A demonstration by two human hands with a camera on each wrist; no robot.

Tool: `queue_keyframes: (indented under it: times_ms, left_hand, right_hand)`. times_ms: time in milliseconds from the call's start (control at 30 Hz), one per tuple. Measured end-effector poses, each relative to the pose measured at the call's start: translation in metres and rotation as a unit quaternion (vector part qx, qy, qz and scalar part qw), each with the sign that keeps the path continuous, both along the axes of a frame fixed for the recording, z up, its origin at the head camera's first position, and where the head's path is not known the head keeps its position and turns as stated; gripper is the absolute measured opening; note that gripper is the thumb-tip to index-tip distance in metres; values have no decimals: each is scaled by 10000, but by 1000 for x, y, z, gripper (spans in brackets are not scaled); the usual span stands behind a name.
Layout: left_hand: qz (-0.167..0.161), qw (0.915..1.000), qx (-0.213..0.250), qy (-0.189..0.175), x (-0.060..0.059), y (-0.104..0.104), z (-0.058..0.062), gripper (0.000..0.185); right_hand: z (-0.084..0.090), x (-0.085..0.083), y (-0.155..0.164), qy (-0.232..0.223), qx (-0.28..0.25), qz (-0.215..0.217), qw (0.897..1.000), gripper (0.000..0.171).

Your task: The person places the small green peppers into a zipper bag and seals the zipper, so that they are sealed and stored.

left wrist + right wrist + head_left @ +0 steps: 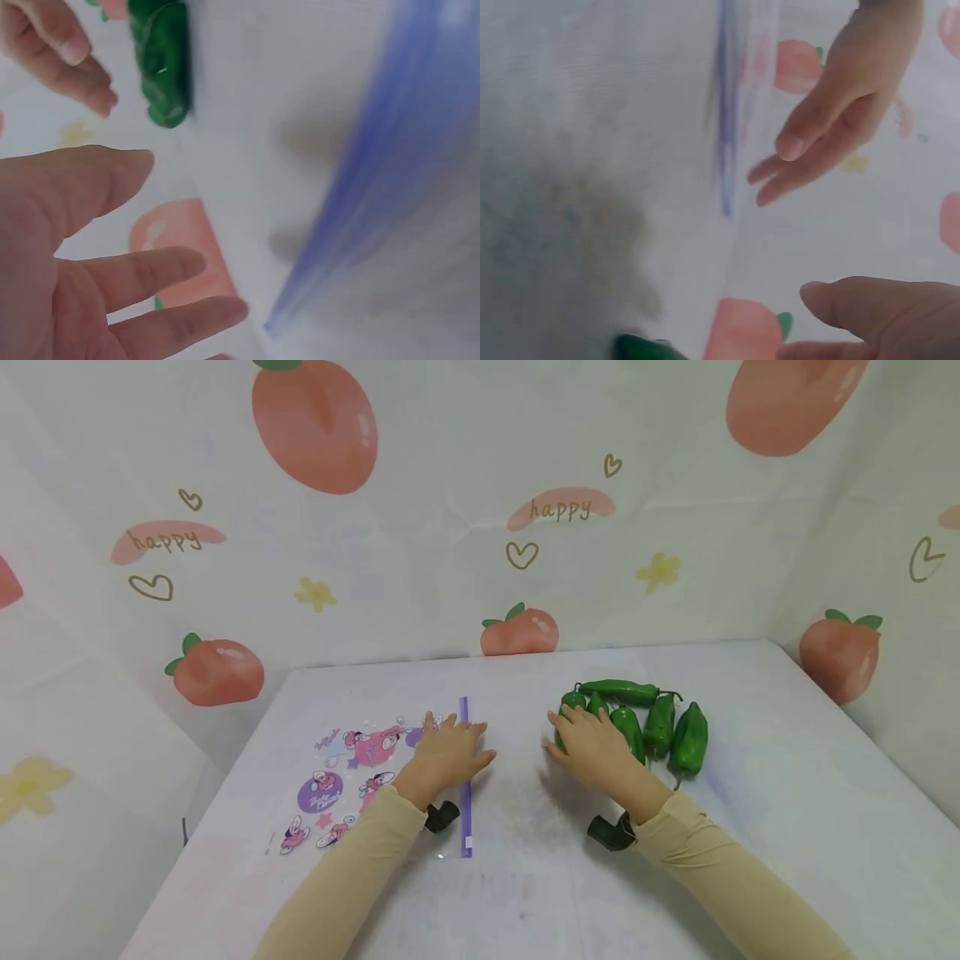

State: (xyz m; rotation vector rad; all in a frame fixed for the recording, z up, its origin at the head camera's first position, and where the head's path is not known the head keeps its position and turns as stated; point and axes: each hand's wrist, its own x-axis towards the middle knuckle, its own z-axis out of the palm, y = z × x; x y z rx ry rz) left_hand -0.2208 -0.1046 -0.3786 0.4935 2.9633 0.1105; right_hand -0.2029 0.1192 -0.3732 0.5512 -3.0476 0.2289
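your left hand lies flat with its fingers straight and spread, resting on the right end of a clear zip bag that lies flat on the white table. the bag is printed with pink and purple cartoon stickers and has a purple zipper strip along its right edge; your fingers reach across that strip near its upper part. in the left wrist view the fingers show straight and apart, holding nothing, with the blurred purple strip beside them.

your right hand is also open, palm down, fingers straight, at the left edge of a cluster of green peppers. the fingertips touch or cover the leftmost peppers; from the head view you cannot tell whether any pepper is actually pinched, and nothing is lifted. the cluster sits on the table to the right of the bag, well apart from it, with one pepper lying crosswise along the far side and the others lying lengthwise, close together. the left wrist view catches one green pepper beside your right hand's fingers.

a bare strip of table lies between your two hands. behind the table hangs a white backdrop printed with peaches, hearts and the word "happy".
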Motion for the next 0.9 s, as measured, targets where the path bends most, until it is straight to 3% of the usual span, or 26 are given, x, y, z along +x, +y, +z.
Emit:
queue_keyframes:
  times_ms: [233, 367, 433, 533, 700, 800, 900]
  left_hand:
    - [140, 9976, 635, -231, 3, -6, 27, 53]
    - [251, 9939, 1077, -11, 3, -12, 40, 50]
    - [299, 9874, 1547, 150, 2, -15, 43, 47]
    - [438, 9683, 2436, 341, -1, -18, 44, 41]
    - [920, 9186, 3818, 443, -9, -22, 33, 33]
    - [1245, 8887, 4402, 314, -14, -24, 22, 30]
    - [1508, 8653, 4780, -88, -19, -27, 11, 31]
  right_hand:
    - [23, 5, 1, -43, -885, 8, 9961, 41]
    - [32, 5, -3, 189, -1459, 199, 9889, 34]
    - [33, 5, -6, 251, -1796, 295, 9830, 31]
    - [32, 3, -14, 197, -2399, 463, 9695, 29]
    - [16, -3, -32, -185, -3431, 685, 9366, 30]
    - [4, -6, -43, -563, -3818, 653, 9202, 32]
    - [-8, -11, -52, -990, -4025, 556, 9084, 35]
